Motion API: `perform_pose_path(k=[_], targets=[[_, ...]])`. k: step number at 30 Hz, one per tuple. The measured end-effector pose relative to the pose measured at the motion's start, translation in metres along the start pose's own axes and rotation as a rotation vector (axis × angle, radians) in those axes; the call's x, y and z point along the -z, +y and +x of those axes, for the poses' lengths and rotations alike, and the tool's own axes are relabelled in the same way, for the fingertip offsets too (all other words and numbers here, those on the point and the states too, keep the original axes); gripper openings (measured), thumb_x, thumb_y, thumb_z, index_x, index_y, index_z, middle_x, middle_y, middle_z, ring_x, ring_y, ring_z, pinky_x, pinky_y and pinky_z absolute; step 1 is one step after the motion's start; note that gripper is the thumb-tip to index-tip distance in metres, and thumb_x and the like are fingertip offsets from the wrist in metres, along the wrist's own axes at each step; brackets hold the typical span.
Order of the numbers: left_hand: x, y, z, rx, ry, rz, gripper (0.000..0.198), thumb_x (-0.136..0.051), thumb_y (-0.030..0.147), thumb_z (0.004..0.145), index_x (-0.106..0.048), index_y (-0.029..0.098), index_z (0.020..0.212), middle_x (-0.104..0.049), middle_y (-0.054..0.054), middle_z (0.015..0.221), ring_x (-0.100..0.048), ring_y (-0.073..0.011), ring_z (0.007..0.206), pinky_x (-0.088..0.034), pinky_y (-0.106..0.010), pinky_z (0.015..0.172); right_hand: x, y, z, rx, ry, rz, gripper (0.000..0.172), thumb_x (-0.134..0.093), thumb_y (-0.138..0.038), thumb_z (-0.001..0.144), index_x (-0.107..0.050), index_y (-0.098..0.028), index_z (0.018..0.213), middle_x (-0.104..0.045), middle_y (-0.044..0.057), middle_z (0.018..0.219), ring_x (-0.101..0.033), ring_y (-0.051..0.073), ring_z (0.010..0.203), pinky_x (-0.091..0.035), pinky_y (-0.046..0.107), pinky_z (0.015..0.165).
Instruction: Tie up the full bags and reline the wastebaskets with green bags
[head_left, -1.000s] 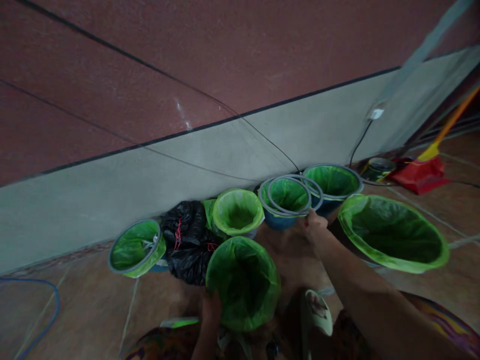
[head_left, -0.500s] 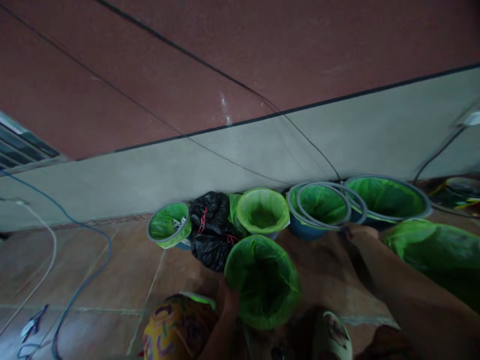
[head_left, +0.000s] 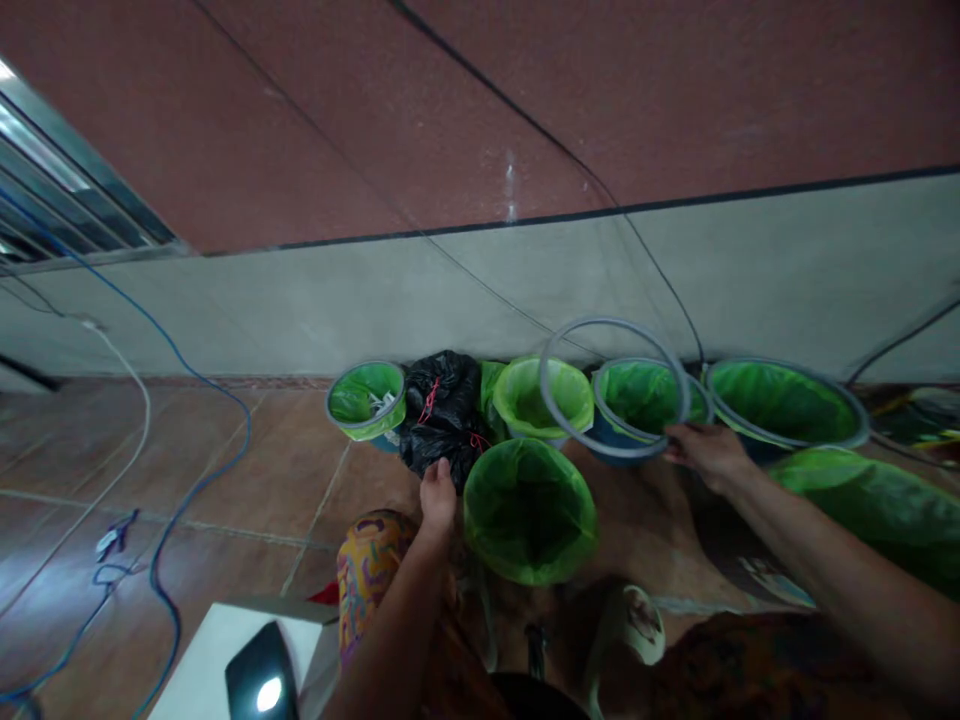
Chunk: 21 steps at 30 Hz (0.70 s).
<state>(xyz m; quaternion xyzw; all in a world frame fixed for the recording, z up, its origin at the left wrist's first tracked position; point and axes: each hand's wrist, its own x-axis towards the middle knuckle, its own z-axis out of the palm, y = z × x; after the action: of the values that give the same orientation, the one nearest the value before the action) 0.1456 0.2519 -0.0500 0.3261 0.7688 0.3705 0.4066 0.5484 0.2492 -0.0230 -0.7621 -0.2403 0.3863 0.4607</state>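
My right hand [head_left: 705, 455] grips the edge of a thin grey plastic ring [head_left: 615, 322], tilted up above the bins by the wall. Behind the ring is a blue bin [head_left: 619, 455] with a green liner folded over its rim. My left hand [head_left: 438, 492] is raised and open, beside the rim of a bin with a green liner [head_left: 532, 510] that stands in front of me. Near that hand's fingertips lie black tied bags [head_left: 442, 395] with red string. Another bin with a light green liner [head_left: 544, 390] stands behind, partly overlapped by the ring.
A small green-lined bin [head_left: 367, 395] with pale litter stands left; a wide lined bin [head_left: 787, 400] and a large green-lined bin [head_left: 885, 500] stand right. A blue cable [head_left: 244, 430] crosses the tiled floor. A phone [head_left: 262, 670] rests on a white box [head_left: 199, 650].
My right hand has lifted the grey ring off the blue bin, up and leftward. My left hand has come off the front bin's rim. The view has shifted, bringing the phone in.
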Motion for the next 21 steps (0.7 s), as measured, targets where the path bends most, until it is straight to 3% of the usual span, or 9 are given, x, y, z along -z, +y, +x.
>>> perform_pose_path(k=[3,6,8,11,16,21], targets=[[0.005,0.009,-0.009,0.097,-0.203,-0.245,0.048,-0.042,0.054,0.097,-0.066,0.015,0.112,-0.072,-0.015,0.112,-0.071,-0.0221,0.094,-0.056,-0.034,0.079,-0.033,0.024,-0.054,-0.021,-0.29,-0.094,0.008,-0.063,-0.014,0.084,-0.061,-0.015,0.075,-0.059,-0.003,0.053,-0.057,0.009,0.046,-0.055,0.02,0.052],[0.003,0.001,-0.015,0.109,-0.336,-0.248,0.045,-0.05,0.054,0.094,-0.066,0.015,0.111,-0.073,-0.01,0.097,-0.069,-0.0168,0.075,-0.053,-0.028,0.066,-0.055,0.052,-0.082,0.0,-0.429,-0.255,0.014,-0.058,-0.015,0.084,-0.058,-0.017,0.07,-0.057,-0.005,0.052,-0.059,0.011,0.048,-0.054,0.021,0.053],[0.001,-0.011,-0.014,0.044,-0.341,-0.095,0.03,-0.06,0.039,0.091,-0.067,0.015,0.107,-0.073,-0.006,0.086,-0.066,-0.0142,0.066,-0.051,-0.024,0.062,-0.062,0.066,-0.085,0.031,-0.45,-0.409,0.016,-0.055,-0.017,0.085,-0.056,-0.018,0.069,-0.057,-0.004,0.053,-0.06,0.012,0.05,-0.052,0.022,0.053],[0.0,-0.025,-0.009,-0.071,-0.315,0.265,0.015,-0.061,0.019,0.087,-0.069,0.014,0.098,-0.073,-0.005,0.079,-0.066,-0.0135,0.064,-0.047,-0.022,0.061,-0.07,0.076,-0.077,0.147,-0.45,-0.728,0.017,-0.054,-0.02,0.088,-0.061,-0.016,0.073,-0.066,0.003,0.065,-0.067,0.016,0.061,-0.05,0.024,0.058],[-0.003,-0.032,-0.009,-0.18,-0.22,0.716,0.019,-0.058,0.019,0.089,-0.072,0.015,0.102,-0.077,-0.011,0.096,-0.071,-0.0186,0.091,-0.046,-0.022,0.072,-0.086,0.077,-0.067,0.33,-0.383,-1.14,0.02,-0.055,-0.022,0.09,-0.071,-0.011,0.092,-0.074,0.016,0.098,-0.071,0.026,0.098,-0.05,0.028,0.078],[-0.011,-0.034,-0.013,-0.178,-0.232,0.849,0.025,-0.054,0.021,0.092,-0.071,0.013,0.109,-0.077,-0.014,0.102,-0.072,-0.0214,0.099,-0.045,-0.024,0.075,-0.091,0.08,-0.069,0.332,-0.369,-1.232,0.031,-0.048,-0.026,0.095,-0.074,-0.008,0.099,-0.074,0.021,0.104,-0.071,0.031,0.102,-0.051,0.033,0.077]])
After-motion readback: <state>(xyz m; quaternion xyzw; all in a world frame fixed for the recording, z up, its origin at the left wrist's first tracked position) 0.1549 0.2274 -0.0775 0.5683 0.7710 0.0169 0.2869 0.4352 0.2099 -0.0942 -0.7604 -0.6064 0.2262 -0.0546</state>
